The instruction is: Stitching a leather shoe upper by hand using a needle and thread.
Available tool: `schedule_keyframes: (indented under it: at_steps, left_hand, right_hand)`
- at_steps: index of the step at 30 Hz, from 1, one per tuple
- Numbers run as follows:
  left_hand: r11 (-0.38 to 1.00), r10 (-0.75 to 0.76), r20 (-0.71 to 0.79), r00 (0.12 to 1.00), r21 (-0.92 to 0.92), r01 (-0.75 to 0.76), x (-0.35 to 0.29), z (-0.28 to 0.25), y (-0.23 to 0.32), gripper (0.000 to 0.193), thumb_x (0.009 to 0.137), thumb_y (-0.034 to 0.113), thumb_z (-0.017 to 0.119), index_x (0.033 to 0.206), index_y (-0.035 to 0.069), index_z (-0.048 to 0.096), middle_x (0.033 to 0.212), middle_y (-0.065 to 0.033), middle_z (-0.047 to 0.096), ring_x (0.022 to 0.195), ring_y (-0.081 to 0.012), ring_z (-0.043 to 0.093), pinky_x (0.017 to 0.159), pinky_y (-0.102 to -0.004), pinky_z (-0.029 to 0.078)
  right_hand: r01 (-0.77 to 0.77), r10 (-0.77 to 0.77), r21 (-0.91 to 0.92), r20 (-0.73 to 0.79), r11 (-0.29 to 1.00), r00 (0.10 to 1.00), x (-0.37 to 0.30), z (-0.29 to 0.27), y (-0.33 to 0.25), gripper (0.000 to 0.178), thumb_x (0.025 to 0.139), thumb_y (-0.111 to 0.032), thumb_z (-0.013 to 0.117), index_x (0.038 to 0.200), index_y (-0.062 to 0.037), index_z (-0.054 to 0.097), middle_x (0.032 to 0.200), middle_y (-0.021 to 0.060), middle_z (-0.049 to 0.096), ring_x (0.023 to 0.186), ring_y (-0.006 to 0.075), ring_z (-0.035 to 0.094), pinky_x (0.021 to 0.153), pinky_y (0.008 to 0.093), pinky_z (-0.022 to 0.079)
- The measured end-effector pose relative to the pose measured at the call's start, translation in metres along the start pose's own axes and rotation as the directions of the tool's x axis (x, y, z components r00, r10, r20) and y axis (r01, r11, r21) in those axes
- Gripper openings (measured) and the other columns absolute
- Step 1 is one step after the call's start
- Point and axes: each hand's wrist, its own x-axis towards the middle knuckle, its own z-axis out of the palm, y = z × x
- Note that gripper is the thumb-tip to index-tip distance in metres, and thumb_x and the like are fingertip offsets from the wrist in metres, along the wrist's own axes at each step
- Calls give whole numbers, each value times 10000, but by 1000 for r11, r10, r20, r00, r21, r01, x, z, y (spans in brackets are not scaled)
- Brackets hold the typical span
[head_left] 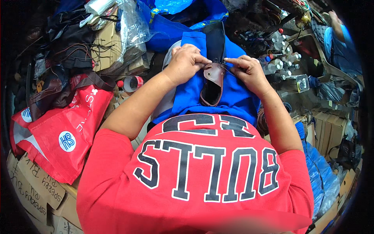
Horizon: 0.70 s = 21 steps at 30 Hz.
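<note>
A brown leather shoe [214,76] with metal eyelets lies on the blue cloth [189,87] over my lap, its dark opening facing me. Beyond the brown part stretches a long black piece [215,37]; whether it belongs to the shoe I cannot tell. My left hand [185,64] is closed, its fingertips pinching the edge of the shoe by the eyelets. On the other side, my right hand [248,72] is closed round a thin dark lace [229,66] at the eyelets, index finger pointing toward the shoe. The fingertips partly hide the lace.
A red bag [83,128] rests at the left on cardboard boxes [41,187], a dark leather shoe [48,93] beside it. Several small bottles [282,58] crowd the right. Blue plastic bags [167,31] lie ahead, and a blue plastic bundle [317,175] sits near right.
</note>
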Motion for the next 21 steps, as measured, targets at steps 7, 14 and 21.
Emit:
schedule_keyframes:
  at_steps: [7,14,21]
  left_hand:
    - [989,-106,2,994,-101,106,16,5,5,168,683,136,737,850,154,724,734,-6,657,755,-165,577,793,-323,425]
    - [984,-105,31,994,-144,108,15,2,6,154,670,118,750,820,118,717,738,-23,666,759,-169,593,731,-297,464]
    - [996,-47,7,999,-74,47,9,-1,-2,204,670,121,743,869,168,735,771,-7,662,786,-190,584,783,-327,451]
  right_hand:
    - [-8,11,100,-26,995,1000,6,5,11,268,767,-77,694,1026,-140,713,737,85,607,662,183,585,638,305,471]
    - [-48,50,165,-12,985,999,7,6,6,283,761,-91,709,1042,-130,706,761,87,624,702,179,592,661,294,471]
    - [-54,61,176,-36,983,997,2,6,5,287,754,-87,717,1037,-131,708,805,85,649,714,161,601,658,289,470]
